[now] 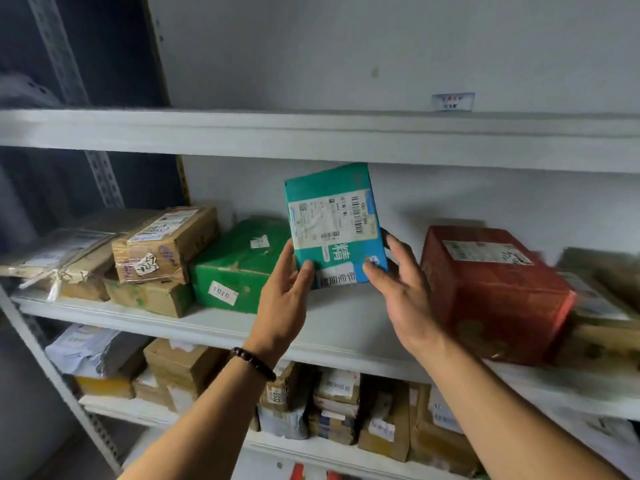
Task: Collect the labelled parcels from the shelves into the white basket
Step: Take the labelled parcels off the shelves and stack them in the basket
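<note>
As hands (284, 296) (401, 289) pinch the teal parcel (332, 220), green box (235, 268) and red box (491, 292) flank it.

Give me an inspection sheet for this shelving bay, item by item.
Surface: middle shelf, white, with a bare patch below the hands.
Job's things: teal parcel held upright and slightly tilted, label facing the camera; green box on its left in view and red box on its right, both labelled; white basket not in view.
Clutter: taped brown boxes stacked at the shelf's left end; packed parcels on the lower shelf.
Hands: left hand and right hand each pinch a lower corner of the teal parcel; beaded bracelet on the left wrist.
Cables: nothing seen.
Surroundings: pale wall with a small sticker; upper shelf.
</note>
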